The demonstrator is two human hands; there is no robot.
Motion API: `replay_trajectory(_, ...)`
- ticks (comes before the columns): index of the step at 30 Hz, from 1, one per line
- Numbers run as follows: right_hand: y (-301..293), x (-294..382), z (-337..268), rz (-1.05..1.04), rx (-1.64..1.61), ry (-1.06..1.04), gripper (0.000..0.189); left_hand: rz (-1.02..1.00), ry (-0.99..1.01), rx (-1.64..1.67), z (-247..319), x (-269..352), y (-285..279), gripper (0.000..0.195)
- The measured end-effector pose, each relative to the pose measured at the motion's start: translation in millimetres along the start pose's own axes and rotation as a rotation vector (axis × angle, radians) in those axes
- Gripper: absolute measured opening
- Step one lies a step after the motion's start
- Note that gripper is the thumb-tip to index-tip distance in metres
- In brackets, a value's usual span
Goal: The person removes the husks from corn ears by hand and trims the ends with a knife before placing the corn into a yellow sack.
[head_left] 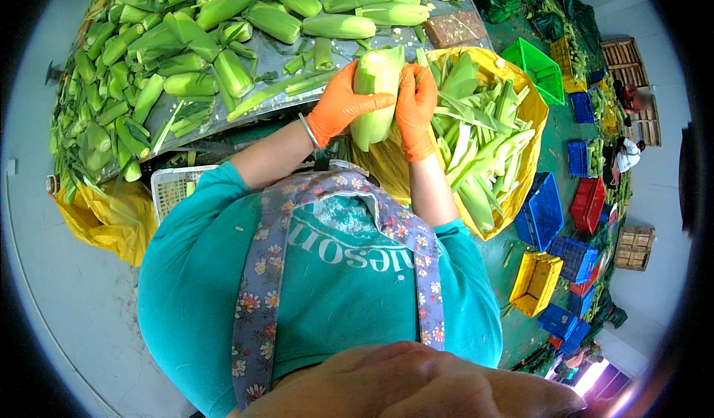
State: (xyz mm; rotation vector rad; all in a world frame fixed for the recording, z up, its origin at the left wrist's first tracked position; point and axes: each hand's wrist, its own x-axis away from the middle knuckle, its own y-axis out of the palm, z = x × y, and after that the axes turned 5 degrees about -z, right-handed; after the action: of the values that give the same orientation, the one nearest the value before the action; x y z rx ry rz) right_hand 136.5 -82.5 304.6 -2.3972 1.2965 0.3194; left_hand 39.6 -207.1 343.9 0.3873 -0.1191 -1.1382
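An ear of corn in pale green husk (372, 103) stands nearly upright before my chest, its cut pale end at the top. My left hand (341, 105), in an orange rubber glove, wraps around it from the left, with the thumb across its front. At its right side my right hand (417, 111), gloved alike, has its fingers curled closed at the edge of the husk. What exactly those fingers pinch is partly hidden. Just right of that hand, stripped husk leaves (479, 144) fill a yellow sack (532, 111).
Many husked ears (189, 38) are heaped on a metal-topped table (268, 103), with a brown brick (454, 29) at its right corner. A white plastic basket (175, 189) and another yellow sack (111, 217) sit at left. Coloured crates (538, 211) stand on the green floor; a person (627, 154) is farther off.
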Motion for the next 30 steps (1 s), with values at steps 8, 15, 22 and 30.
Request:
replay_trajectory(8, 6, 11, -38, -0.139, -0.317, -0.038, 0.035, -0.012, 0.012, -0.11, -9, -9, -22, 0.063)
replay_trajectory(15, 19, 10, -26, 0.081, -0.149, -0.252, 0.016, -0.027, -0.018, -0.121, -3, -4, -19, 0.065)
replay_trajectory(22, 19, -12, -15, -0.093, -0.457, 0.346, 0.022, -0.077, 0.164, -0.507, -12, -6, -35, 0.076)
replay_trajectory(30, 22, -4, -25, 0.052, -0.392, 0.224, 0.021, 0.077, 0.001, -0.441, -14, -13, -51, 0.079)
